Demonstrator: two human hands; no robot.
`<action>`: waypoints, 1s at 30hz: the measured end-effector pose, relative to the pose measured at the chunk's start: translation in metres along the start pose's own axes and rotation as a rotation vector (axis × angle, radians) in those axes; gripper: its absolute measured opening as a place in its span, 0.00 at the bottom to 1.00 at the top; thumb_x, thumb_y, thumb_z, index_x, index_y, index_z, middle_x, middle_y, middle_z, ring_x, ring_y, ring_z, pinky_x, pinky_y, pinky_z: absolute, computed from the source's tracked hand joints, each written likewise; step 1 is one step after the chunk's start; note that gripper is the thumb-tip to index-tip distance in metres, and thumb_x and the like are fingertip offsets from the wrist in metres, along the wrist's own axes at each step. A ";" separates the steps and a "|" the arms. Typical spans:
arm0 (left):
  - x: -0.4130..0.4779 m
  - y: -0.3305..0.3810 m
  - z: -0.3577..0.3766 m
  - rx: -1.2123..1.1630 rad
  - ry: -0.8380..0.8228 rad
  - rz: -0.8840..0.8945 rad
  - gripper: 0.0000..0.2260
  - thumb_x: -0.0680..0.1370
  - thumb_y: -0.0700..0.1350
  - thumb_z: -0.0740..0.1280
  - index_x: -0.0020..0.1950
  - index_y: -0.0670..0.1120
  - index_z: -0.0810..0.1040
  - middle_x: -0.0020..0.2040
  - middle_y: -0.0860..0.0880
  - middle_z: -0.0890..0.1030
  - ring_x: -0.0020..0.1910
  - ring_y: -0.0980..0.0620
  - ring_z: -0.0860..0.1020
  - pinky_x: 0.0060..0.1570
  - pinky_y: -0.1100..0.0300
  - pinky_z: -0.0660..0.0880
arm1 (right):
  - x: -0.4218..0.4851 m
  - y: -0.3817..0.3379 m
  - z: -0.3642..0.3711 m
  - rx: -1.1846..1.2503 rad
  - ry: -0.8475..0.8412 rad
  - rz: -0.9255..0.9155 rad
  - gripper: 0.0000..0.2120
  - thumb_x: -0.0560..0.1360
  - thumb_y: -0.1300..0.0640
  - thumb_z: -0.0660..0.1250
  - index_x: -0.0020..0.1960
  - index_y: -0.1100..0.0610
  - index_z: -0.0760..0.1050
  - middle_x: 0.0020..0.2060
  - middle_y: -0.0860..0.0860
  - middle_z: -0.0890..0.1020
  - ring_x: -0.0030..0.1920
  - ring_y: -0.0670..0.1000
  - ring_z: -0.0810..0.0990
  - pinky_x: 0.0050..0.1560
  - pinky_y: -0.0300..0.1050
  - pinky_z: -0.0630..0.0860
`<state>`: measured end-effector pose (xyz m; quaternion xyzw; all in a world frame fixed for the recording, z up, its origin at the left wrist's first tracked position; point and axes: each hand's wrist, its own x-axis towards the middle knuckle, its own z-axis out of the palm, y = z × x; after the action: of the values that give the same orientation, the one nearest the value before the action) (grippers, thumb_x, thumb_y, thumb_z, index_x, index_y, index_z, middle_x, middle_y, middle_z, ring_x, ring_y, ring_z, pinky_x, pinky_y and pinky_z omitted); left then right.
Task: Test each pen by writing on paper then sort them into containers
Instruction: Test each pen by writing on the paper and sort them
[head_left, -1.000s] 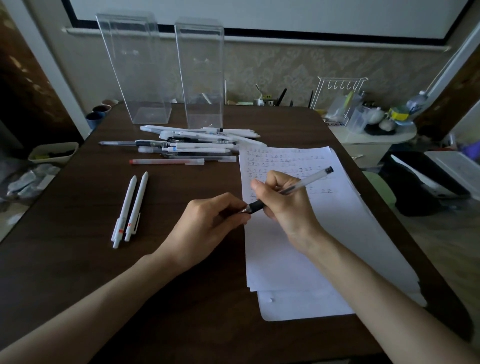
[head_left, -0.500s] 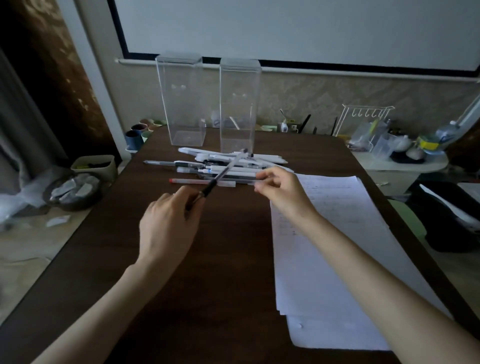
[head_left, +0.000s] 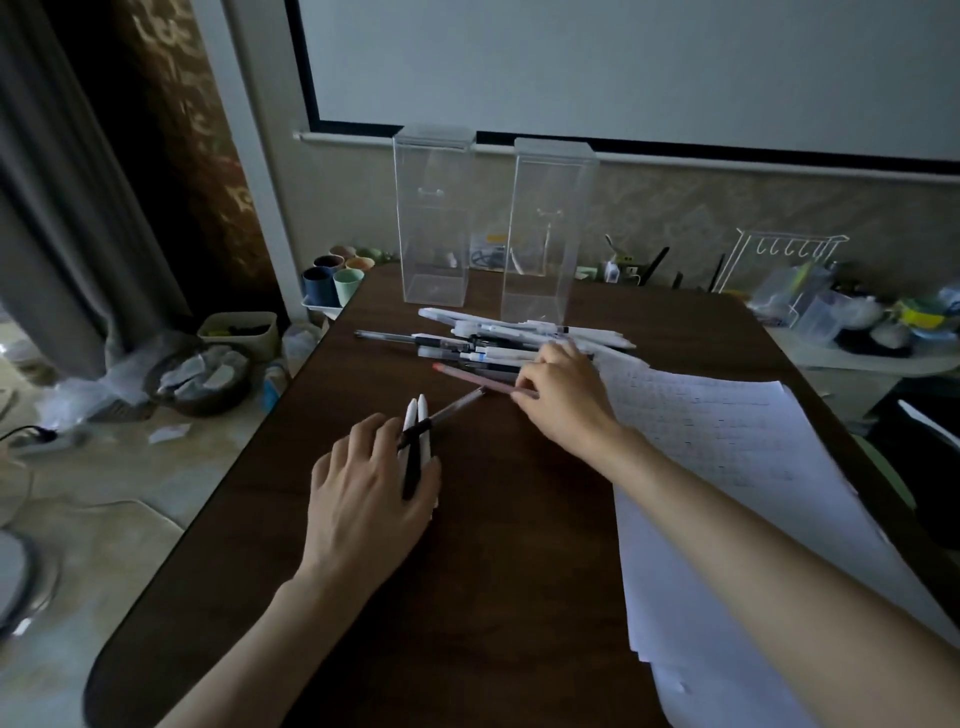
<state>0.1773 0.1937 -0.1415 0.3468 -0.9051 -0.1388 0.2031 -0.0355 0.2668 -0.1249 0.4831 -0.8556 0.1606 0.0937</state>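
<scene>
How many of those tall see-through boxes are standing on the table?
2. The left container stands near the far edge of the table. The right container stands beside it, apart and slightly nearer, just behind the pen pile. None seem hidden.

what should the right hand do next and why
Probably lift the translucent red-capped pen away from the pile of pens and carry it to the white paper sheets for testing: the right hand pinches its end, and the paper lies just beside that hand.

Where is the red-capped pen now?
Head view, centre: the red-capped pen lies in front of the pen pile, its right end pinched by the right hand.
</scene>
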 end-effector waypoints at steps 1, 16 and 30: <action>0.000 0.000 0.000 0.014 -0.022 0.012 0.27 0.76 0.60 0.59 0.71 0.47 0.65 0.71 0.47 0.67 0.68 0.47 0.67 0.64 0.52 0.64 | -0.004 0.003 -0.006 -0.010 0.029 0.022 0.08 0.76 0.54 0.65 0.50 0.58 0.79 0.52 0.53 0.76 0.58 0.54 0.69 0.56 0.44 0.65; 0.006 0.056 0.007 0.025 0.011 0.465 0.24 0.75 0.62 0.54 0.58 0.46 0.78 0.57 0.48 0.78 0.57 0.47 0.75 0.59 0.50 0.69 | -0.121 0.067 -0.084 1.022 -0.033 0.416 0.04 0.74 0.63 0.67 0.41 0.59 0.78 0.30 0.49 0.80 0.33 0.43 0.77 0.37 0.32 0.72; 0.009 0.130 0.067 -0.434 -0.141 0.614 0.10 0.79 0.39 0.61 0.60 0.40 0.71 0.50 0.45 0.75 0.46 0.51 0.75 0.44 0.63 0.71 | -0.133 0.071 -0.061 1.275 0.055 0.311 0.02 0.70 0.60 0.66 0.42 0.55 0.77 0.29 0.51 0.77 0.32 0.52 0.69 0.32 0.40 0.64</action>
<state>0.0659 0.2880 -0.1468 -0.0020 -0.9282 -0.2833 0.2412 -0.0275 0.4288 -0.1232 0.3105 -0.6498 0.6601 -0.2134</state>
